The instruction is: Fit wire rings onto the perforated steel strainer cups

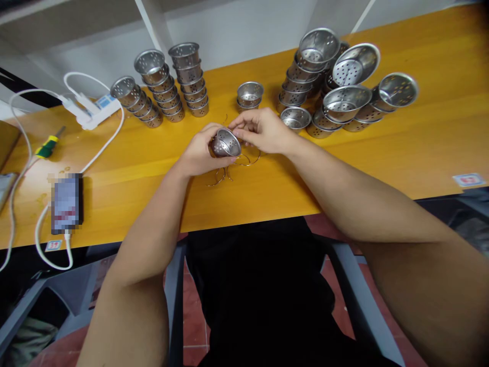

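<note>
A small, round, silver metal cup with holes (pixel 226 144) sits in the left hand (pixel 198 153). The right hand (pixel 265 130) is just right of this cup. Thin bent metal wires (pixel 248 164) lie near the cup, on the yellow wooden table (pixel 252 199). Behind the cup is a short silver metal cup stack (pixel 250 94). Back and left of it stand three tall silver metal cup stacks (pixel 193 74); back and right is a big silver metal cup group (pixel 346 109). Far left is a flat black phone (pixel 68 204).

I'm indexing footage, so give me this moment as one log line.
left hand: holds perforated cup | right hand: at perforated cup | nearby: thin wire
</note>
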### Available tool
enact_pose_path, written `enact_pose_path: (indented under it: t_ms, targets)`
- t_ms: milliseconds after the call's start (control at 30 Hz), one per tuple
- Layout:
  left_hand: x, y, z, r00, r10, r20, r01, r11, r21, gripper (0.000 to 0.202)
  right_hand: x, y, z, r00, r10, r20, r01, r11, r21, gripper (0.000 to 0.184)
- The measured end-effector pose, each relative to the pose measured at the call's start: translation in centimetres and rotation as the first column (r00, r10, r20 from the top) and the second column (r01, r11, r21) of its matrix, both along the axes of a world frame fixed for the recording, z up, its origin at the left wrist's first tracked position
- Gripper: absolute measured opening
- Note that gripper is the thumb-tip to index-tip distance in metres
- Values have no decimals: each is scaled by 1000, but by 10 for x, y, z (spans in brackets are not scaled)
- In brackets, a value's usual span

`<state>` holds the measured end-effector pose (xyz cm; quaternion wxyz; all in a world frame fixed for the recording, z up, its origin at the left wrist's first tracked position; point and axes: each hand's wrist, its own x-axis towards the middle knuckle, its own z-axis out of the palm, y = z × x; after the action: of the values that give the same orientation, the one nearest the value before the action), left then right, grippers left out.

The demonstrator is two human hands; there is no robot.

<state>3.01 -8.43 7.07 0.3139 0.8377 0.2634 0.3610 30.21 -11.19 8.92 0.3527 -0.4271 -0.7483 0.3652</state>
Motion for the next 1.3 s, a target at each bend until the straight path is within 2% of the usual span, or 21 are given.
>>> enact_pose_path:
  t_ms: [100, 267, 333, 400, 500, 600, 700, 833, 933, 1133, 1300]
  targets:
    - [0, -1, -1, 1000, 2, -23, -2, 1000, 22, 82, 0, 3, -1, 999, -11, -33, 11, 1000, -11, 48]
    - [-1, 3, -5, 1000, 6, 22, -6, 1000, 27, 86, 3, 11, -8, 993, -113, 17, 111, 989, 97, 24]
    - [-1, 8, -8, 998, 29, 62, -32, 999, 41, 93, 5, 14, -11, 984, -169, 50, 161, 979, 128, 20]
    - [0, 12, -13, 995, 51, 89, -54, 998, 30, 100, 8, 18, -13, 973, -223, 65, 213, 968, 133, 23]
    - [1, 17, -19, 991, 66, 115, -61, 997, -45, 110, 11, 20, -14, 962, -266, 66, 255, 956, 144, 37]
    - [1, 22, -26, 988, 66, 141, -52, 994, -100, 109, 12, 21, -16, 958, -279, 60, 263, 946, 189, 46]
    - [-3, 30, -32, 980, 36, 194, -19, 996, -90, 111, 10, 26, -21, 956, -295, 3, 286, 929, 236, 49]
    - [-8, 40, -40, 968, -23, 249, 39, 997, -60, 120, 9, 32, -27, 957, -247, -153, 283, 909, 305, 50]
    - [-9, 42, -43, 964, -25, 263, 42, 997, -59, 121, 6, 29, -24, 958, -167, -233, 241, 910, 338, 48]
    - [-5, 40, -40, 962, -60, 265, 62, 998, 3, 113, -6, 8, -10, 974, -52, -220, 123, 938, 323, 42]
    - [-1, 33, -36, 973, -11, 231, 8, 1000, 12, 108, -9, 4, -9, 976, -73, -206, 135, 943, 303, 36]
